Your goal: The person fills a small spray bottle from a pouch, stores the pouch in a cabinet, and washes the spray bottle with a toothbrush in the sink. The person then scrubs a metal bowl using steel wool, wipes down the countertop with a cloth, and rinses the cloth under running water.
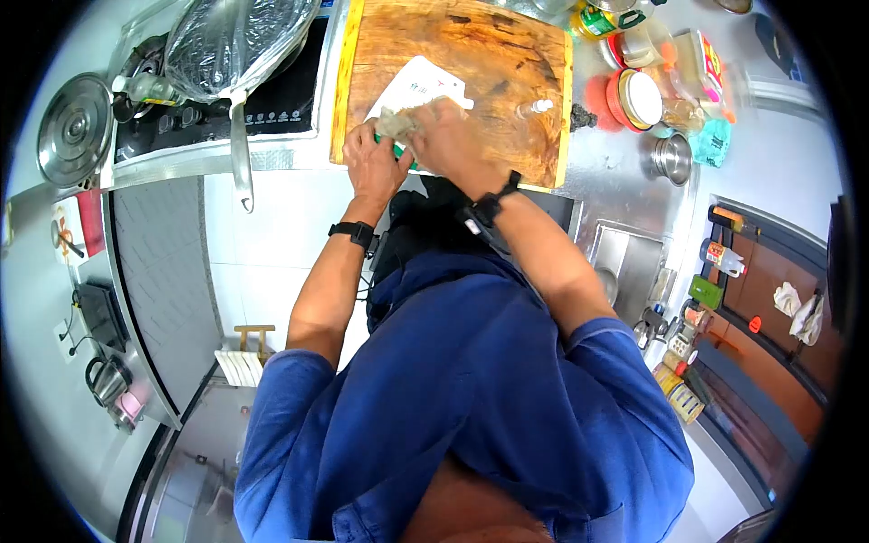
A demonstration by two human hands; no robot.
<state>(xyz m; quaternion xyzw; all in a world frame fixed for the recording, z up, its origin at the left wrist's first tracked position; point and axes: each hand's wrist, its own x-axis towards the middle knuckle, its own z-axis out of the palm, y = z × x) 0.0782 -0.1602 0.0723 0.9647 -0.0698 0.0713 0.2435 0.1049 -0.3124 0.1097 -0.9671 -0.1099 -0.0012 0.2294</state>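
Observation:
On the wooden cutting board (507,63) lies a flat white thing with printed characters (421,80); a green part (409,156) shows by my hands, and I cannot make out its kind. My left hand (373,167) is closed at its near left edge, fingers curled over the green part. A crumpled pale cloth (396,125) is bunched under my right hand (442,140), which presses it against the white thing. That hand is slightly blurred and its fingertips are partly hidden. To the right, a small clear bottle with a white cap (540,107) rests on the board.
Left of the board, a plastic-covered pan (237,45) sits on the stove, its handle (242,163) jutting past the counter edge. A pot lid (75,128) lies farther left. Jars (639,98), a metal bowl (672,158) and a sink (625,262) are on the right.

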